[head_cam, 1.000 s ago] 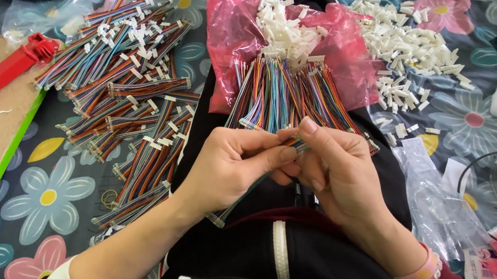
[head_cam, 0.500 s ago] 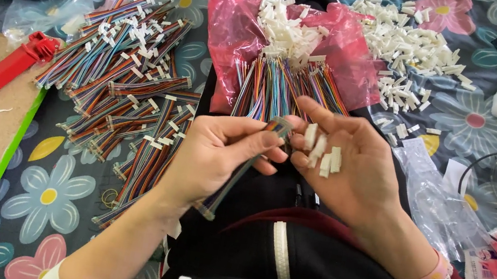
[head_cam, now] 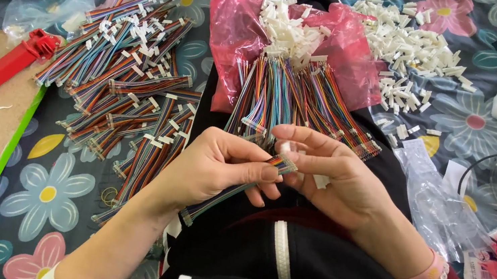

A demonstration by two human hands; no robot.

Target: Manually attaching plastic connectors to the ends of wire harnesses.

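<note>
Left hand (head_cam: pixel 215 171): closed in a pinch on a flat striped ribbon cable (head_cam: pixel 232 191), thumb and forefinger clamped just behind its upper end. Right hand (head_cam: pixel 337 179): half curled, fingertips meeting the same cable end, with small white plastic connectors (head_cam: pixel 321 181) tucked against the palm; exact count not discernible.

Cable position: held above the lap, slanting from the fingertips down toward the left knee, free tail hanging unsupported.

Risks, as judged:
- Misaligned wire tips at the connector mouth, caused by a loose or skewed pinch; bent tips likely.
- Loss of spare connectors from the right palm, caused by opening the fingers too far.
- Snagging of the free tail on the dark trousers (head_cam: pixel 308 266).

Cable appearance: thin parallel wires in many colours, flat, short, limp, bare-ended at the top.

Surroundings: pink bag (head_cam: pixel 234 28) on the lap bearing similar cables and white connectors; heap of finished cables (head_cam: pixel 129 84) toward the left edge of the floral cloth (head_cam: pixel 48 193); loose connector pile (head_cam: pixel 408 45) toward its far right corner.
</note>
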